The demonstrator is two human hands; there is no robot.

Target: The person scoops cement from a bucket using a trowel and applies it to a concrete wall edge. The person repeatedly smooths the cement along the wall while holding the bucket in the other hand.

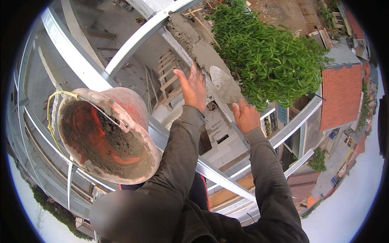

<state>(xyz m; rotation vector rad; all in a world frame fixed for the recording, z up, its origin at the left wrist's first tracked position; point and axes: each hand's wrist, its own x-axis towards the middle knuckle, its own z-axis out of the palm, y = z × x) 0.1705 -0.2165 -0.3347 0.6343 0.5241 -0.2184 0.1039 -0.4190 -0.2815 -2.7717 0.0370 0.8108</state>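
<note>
My left hand [192, 87] is open, fingers apart, at the inner side of a narrow wall top covered in wet grey mortar [198, 44], touching or just above it. My right hand [246, 117] is lower and to the right, its fingers bent over something I cannot make out, at the end of a flat grey patch with a whitish edge [225, 87]; whether that is a tool or mortar is unclear. Left of my left arm a tilted bucket [142, 117] with red showing through its cement coating holds some grey mortar; yellow rope is tied to its handle.
Light metal beams [137, 34] cross around me, high above block walls and a wooden ladder-like frame [168, 77]. A leafy tree [271, 60] stands right of the wall top, with red tiled roofs [340, 97] beyond. Thin sticks [204, 28] lie near the wall's far end.
</note>
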